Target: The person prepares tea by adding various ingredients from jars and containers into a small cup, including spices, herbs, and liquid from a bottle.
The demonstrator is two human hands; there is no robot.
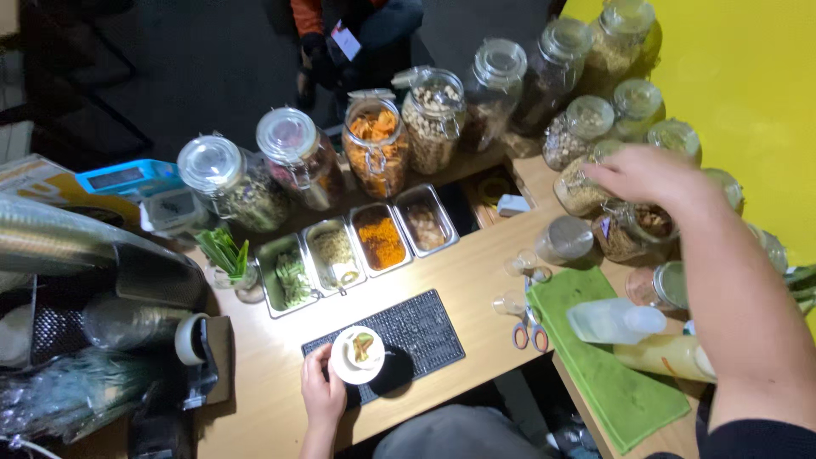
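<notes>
Your left hand [324, 393] was at 6 o'clock on the surface [476, 272], fingers wrapped around a small white cup [358, 354] with green and orange bits inside; the cup sat at the near-left edge of the black ribbed mat [416, 327]. Your right hand [650, 176] was out at 2 o'clock, fingers spread apart and curled down over a glass jar of grains [580, 190] in the right-hand cluster; can't tell if it was touching the lid or just above it, nothing clamped in it that I could see. Just at 5 o'clock of that hand was a jar of brown dried pieces [633, 229], and a lidded jar [565, 240] lay beside it. At 12 o'clock of the mat were four steel trays [357, 251] in a row, holding green, pale, orange and beige fillings left to right. Behind the trays stood a line of clip-top jars [374, 144] running from 10 to 1 o'clock, two of them with lids open. At 9 o'clock of the trays a glass of green leaves [226, 257]. At 3 o'clock of the mat lay scissors [529, 327] at the edge of a green cloth [612, 365], with a clear squeeze bottle [616, 321] and a yellow bottle [663, 355] lying on the cloth. Another person [357, 34] was at 12 o'clock, well apart from the surface.
</notes>
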